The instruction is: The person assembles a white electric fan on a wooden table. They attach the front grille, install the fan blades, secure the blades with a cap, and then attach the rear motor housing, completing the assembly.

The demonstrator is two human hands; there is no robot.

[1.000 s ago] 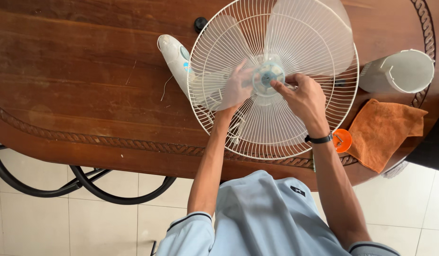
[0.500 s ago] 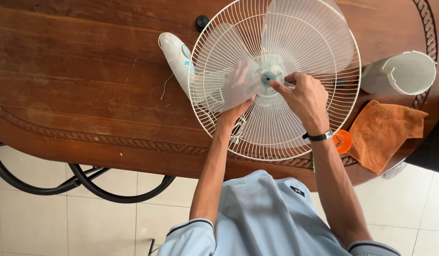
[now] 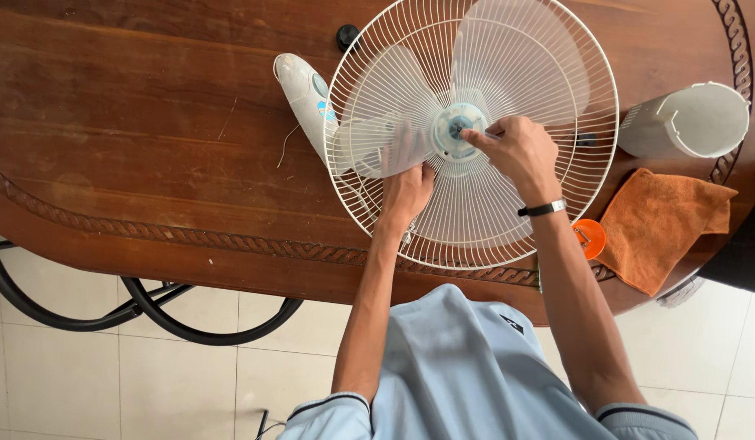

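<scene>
A white wire fan guard [image 3: 369, 73] with translucent blades [image 3: 516, 57] lies face up on a dark wooden table [image 3: 133, 138]. My left hand [image 3: 406, 183] holds the lower-left blade, its fingers under the translucent plastic. My right hand [image 3: 512, 151], with a black wristband, pinches the round hub cap [image 3: 455, 124] at the blade centre with thumb and forefinger. The fan's white body [image 3: 300, 90] with blue-grey buttons sticks out to the left behind the guard.
A white cylindrical part [image 3: 691, 121] lies at the right. An orange cloth [image 3: 658, 224] and a small orange round item [image 3: 589, 239] sit near the table's front edge. A black knob [image 3: 346, 35] rests at the back. A black curved metal frame [image 3: 149, 310] stands on the tiled floor.
My left hand slid down and right along the blade, away from the hub. The blades have turned a little. My right hand stayed pinched on the hub cap.
</scene>
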